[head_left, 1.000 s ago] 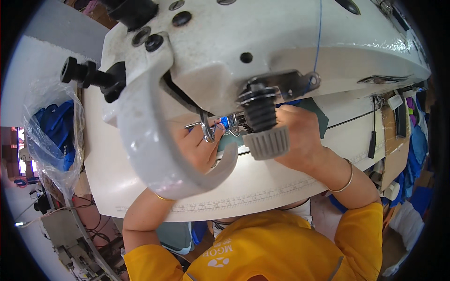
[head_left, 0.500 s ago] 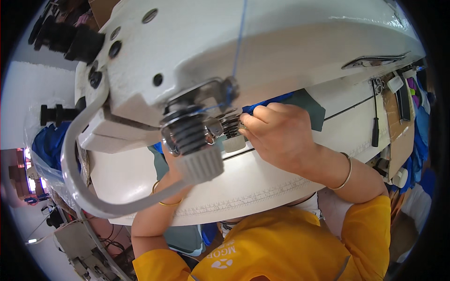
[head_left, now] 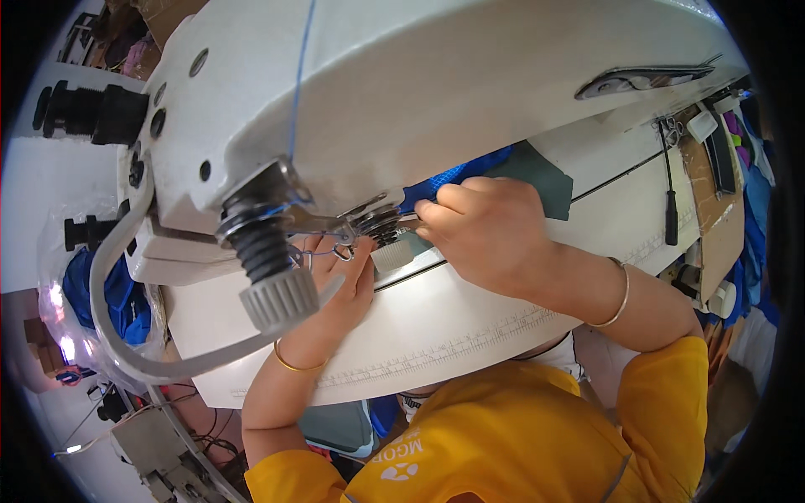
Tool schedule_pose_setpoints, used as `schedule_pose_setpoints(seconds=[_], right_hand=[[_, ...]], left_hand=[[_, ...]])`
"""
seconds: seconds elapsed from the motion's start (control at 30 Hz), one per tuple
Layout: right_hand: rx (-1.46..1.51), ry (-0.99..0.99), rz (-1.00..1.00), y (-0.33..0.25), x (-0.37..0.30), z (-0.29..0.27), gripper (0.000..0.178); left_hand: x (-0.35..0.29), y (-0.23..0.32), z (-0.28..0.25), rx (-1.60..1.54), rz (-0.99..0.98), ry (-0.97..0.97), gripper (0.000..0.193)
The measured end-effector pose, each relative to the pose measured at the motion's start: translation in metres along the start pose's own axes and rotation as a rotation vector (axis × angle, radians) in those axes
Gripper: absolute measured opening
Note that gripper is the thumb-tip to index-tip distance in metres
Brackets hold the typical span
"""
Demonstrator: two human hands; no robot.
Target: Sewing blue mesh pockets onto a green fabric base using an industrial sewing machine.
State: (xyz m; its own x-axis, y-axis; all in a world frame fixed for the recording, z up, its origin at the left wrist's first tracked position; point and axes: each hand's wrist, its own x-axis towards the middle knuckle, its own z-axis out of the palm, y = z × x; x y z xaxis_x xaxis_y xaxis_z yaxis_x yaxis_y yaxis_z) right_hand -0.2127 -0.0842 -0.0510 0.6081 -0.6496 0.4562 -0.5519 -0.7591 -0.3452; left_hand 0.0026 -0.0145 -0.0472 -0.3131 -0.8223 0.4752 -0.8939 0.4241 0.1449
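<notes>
At a white sewing machine [head_left: 402,117], my right hand [head_left: 490,230] is closed in a pinch at the edge of the cloth beside the needle area. Blue fabric [head_left: 457,174] with a fine grid pattern lies behind its knuckles, next to a dark green fabric piece [head_left: 541,180]. My left hand [head_left: 340,281] reaches in from the other side. Its fingertips are hidden behind the thread tension knob [head_left: 281,298] and metal thread guides, so its grip does not show. A blue thread [head_left: 300,84] runs down the machine's front.
A pale table [head_left: 436,344] with a printed ruler strip curves along my side. To the right lie a black-handled screwdriver [head_left: 671,218], scissors [head_left: 671,130] and cardboard [head_left: 704,193]. Blue cloth in a clear bag [head_left: 109,289] is at the left. A curved grey tube [head_left: 101,310] arcs past my left wrist.
The view has shifted, so the machine head sits further left. My left hand has come further into sight beside the tension knob. My right hand keeps its pinch by the fabric.
</notes>
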Motion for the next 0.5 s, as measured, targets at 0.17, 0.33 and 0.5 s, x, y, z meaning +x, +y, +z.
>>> schedule_pose_setpoints(seconds=[0.17,0.33,0.5], right_hand=[[0.029,-0.04,0.0,0.0034,-0.0016,-0.0049,0.01],[0.028,-0.019,-0.008,0.004,-0.002,0.0004,0.01],[0.028,-0.029,-0.029,-0.001,0.0003,0.0016,0.01]], left_hand=[[-0.003,-0.0011,0.0051,0.039,0.028,0.03,0.02],[0.0006,0.0025,0.0012,0.046,0.022,0.007,0.02],[-0.0006,-0.0025,-0.0003,-0.026,-0.013,-0.022,0.02]])
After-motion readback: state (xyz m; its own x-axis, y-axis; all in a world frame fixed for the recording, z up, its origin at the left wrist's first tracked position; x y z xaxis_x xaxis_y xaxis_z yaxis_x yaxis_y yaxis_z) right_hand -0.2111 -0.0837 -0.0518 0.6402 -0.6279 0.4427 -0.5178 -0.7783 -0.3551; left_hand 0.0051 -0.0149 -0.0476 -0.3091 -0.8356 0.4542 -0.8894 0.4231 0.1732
